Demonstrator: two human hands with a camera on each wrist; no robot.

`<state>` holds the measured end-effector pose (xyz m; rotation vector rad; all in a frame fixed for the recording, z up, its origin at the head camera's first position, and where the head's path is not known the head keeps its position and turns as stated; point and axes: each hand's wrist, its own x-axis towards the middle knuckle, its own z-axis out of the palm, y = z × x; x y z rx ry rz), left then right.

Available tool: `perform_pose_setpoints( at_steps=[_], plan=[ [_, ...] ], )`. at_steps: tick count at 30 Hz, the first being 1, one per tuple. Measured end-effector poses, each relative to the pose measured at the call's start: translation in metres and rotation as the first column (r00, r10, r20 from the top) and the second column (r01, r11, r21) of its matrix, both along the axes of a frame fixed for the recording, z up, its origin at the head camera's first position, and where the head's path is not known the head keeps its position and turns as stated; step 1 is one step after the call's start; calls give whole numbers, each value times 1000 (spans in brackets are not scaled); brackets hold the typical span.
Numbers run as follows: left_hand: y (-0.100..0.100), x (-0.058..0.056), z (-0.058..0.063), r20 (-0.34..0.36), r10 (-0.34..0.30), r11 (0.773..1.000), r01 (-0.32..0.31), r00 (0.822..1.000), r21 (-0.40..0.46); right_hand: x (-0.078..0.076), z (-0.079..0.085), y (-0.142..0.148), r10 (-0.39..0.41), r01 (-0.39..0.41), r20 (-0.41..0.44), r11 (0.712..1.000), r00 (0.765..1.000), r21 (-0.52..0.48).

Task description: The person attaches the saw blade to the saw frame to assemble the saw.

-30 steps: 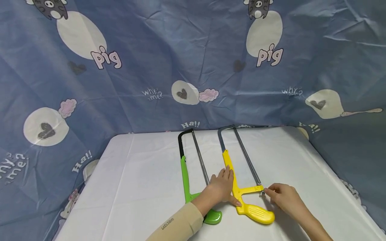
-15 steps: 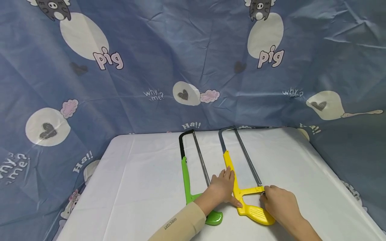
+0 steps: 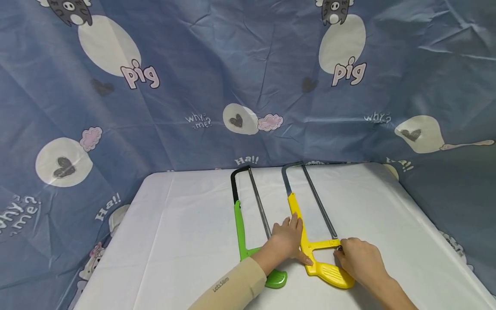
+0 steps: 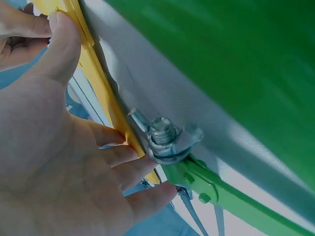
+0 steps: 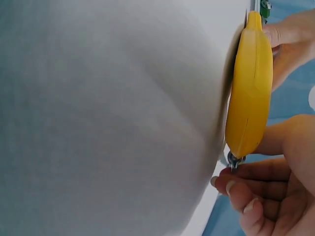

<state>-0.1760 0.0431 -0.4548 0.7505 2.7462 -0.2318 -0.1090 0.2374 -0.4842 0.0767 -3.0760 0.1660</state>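
Note:
A yellow-handled hacksaw (image 3: 334,275) lies on the white table, its blade side facing right. My left hand (image 3: 284,241) rests on its frame with fingers extended and thumb near the handle. At the near end of the blade, my right hand (image 3: 360,259) pinches the small metal wing nut (image 5: 235,160) between thumb and curled fingers; the hand mostly hides it in the head view. To the left lies a green-handled hacksaw (image 3: 240,228), partly covered by my left forearm. Its own wing nut (image 4: 165,138) shows close up in the left wrist view, beside my left fingers.
A white cloth covers the table (image 3: 186,224). Behind it and along the sides hangs a blue printed curtain (image 3: 186,77). The far ends of both saws reach near the table's back edge.
My right hand has closed in from beside the wing nut to grip it, its fingers curling and the back of the hand turning up. The left hand and both saws keep their places.

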Motion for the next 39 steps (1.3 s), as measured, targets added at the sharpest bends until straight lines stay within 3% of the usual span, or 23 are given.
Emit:
perform_pose_setpoints(
  at_steps=[7, 14, 18, 22, 28, 35, 39],
  plan=[
    [0, -1, -2, 9, 2, 1000, -2, 1000, 7, -3, -3, 7, -90, 113, 113, 970, 990, -215],
    [1, 0, -1, -3, -5, 1000, 5, 1000, -25, -5, -6, 14, -150, 242, 238, 872, 959, -426],
    [2, 1, -1, -6, -2, 1000, 2, 1000, -26, -8, -7, 18, -166, 297, 289, 813, 943, -501],
    [1, 1, 0, 1, 3, 1000, -3, 1000, -23, -9, -9, 21, -170, 324, 314, 774, 934, -544],
    [1, 0, 1, -2, 0, 1000, 0, 1000, -31, -8, -8, 19, -186, 334, 305, 754, 934, -565],
    [0, 1, 0, 1, -1, 1000, 1, 1000, -16, -3, -8, 12, -178, 294, 258, 791, 950, -537],
    [0, 1, -1, -3, -5, 1000, 5, 1000, -15, -3, -8, 11, -182, 303, 267, 789, 946, -534]
  ],
)
